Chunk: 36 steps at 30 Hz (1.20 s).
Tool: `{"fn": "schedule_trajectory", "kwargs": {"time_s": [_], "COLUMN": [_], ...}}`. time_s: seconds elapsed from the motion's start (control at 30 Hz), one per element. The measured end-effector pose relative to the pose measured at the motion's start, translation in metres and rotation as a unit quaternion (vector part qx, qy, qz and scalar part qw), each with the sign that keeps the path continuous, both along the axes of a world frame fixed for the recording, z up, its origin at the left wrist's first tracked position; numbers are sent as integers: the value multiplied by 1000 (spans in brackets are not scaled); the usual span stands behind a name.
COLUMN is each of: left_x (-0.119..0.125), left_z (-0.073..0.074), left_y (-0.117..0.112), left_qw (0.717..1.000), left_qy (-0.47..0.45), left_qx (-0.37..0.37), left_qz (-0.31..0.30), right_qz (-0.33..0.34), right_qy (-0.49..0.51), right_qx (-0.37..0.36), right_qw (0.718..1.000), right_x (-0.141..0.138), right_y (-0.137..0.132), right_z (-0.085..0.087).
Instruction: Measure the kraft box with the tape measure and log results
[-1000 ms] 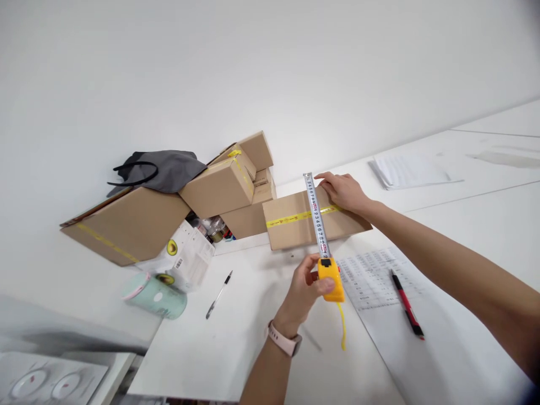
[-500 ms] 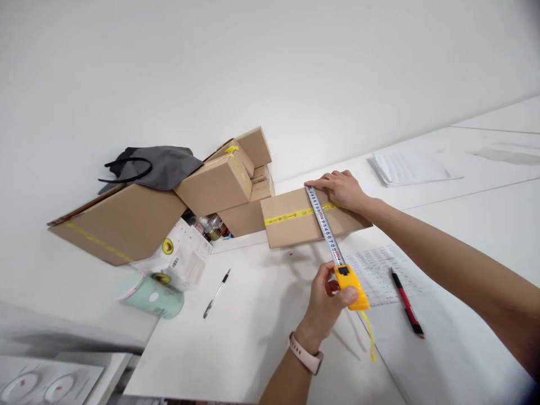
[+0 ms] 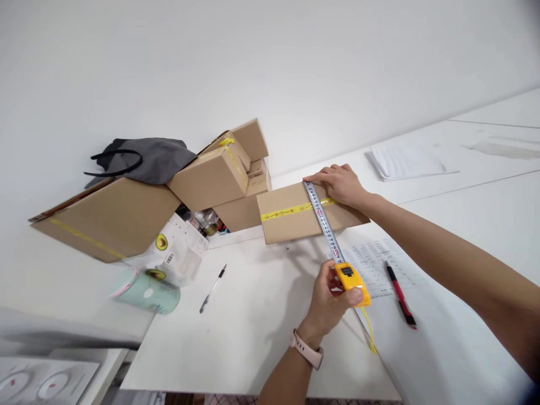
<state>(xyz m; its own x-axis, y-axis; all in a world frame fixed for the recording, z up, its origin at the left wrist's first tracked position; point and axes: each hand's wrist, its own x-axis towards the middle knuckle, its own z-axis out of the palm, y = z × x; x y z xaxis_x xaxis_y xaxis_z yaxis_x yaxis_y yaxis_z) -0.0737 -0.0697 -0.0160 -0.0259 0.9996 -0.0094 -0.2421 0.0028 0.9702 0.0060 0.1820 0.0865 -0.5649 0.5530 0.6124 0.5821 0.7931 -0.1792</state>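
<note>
The box (image 3: 284, 222) lies beyond the left hand, long side running left to right, with the blade of the tape measure (image 3: 352, 281) crossing its width. The right hand (image 3: 341, 184), nearer, rests half-open on it, forefinger at the blade's far end; the left hand (image 3: 329, 298) curls firmly around the yellow case.

clear pen (image 3: 213, 288) on white table (image 3: 236, 349)

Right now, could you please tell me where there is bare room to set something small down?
The white table is bare between the clear pen and the left hand, and between the right forearm and the paper stack. The left is crowded: boxes, gray bag, green case.
</note>
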Motion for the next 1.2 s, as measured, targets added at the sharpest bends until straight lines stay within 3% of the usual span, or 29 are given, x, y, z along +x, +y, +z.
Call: {"fn": "schedule_trajectory", "kwargs": {"time_s": [0.2, 0.33, 0.43, 0.53, 0.6, 0.7, 0.77, 0.87, 0.97, 1.13, 1.2], "left_x": [-16, -28, -31, -30, -29, -28, -28, -26, -24, -22, -26], "left_z": [7, 3, -1, 1, 5, 9, 10, 7, 5, 11, 15], "left_y": [-43, -82, -103, -116, -122, -129, -131, -130, -125, -105, -94], "left_qw": [999, 998, 996, 987, 975, 949, 933, 919, 921, 940, 933], "left_qy": [30, 57, 88, 153, 209, 290, 330, 361, 364, 334, 355], "left_qx": [18, -1, -22, -49, -73, -101, -101, -83, -74, -43, -30], "left_qz": [4, 26, 21, -5, -31, -74, -103, -136, -118, -61, -49], "right_qz": [-49, -42, -12, 6, 9, 88, 112, 78, 68, 116, 87], "right_qy": [-13, 32, 35, 75, 174, 314, 347, 385, 373, 226, 178], "right_qx": [69, 132, 138, 64, -54, -278, -355, -366, -383, -420, -398], "right_qw": [996, 990, 990, 995, 983, 903, 861, 844, 842, 871, 896], "right_x": [7, 18, 28, 42, 56, 85, 105, 125, 128, 108, 106], "right_y": [-34, -60, -76, -95, -111, -138, -154, -175, -198, -240, -240], "right_z": [-7, -38, -63, -71, -65, -45, -35, -33, -51, -90, -99]}}
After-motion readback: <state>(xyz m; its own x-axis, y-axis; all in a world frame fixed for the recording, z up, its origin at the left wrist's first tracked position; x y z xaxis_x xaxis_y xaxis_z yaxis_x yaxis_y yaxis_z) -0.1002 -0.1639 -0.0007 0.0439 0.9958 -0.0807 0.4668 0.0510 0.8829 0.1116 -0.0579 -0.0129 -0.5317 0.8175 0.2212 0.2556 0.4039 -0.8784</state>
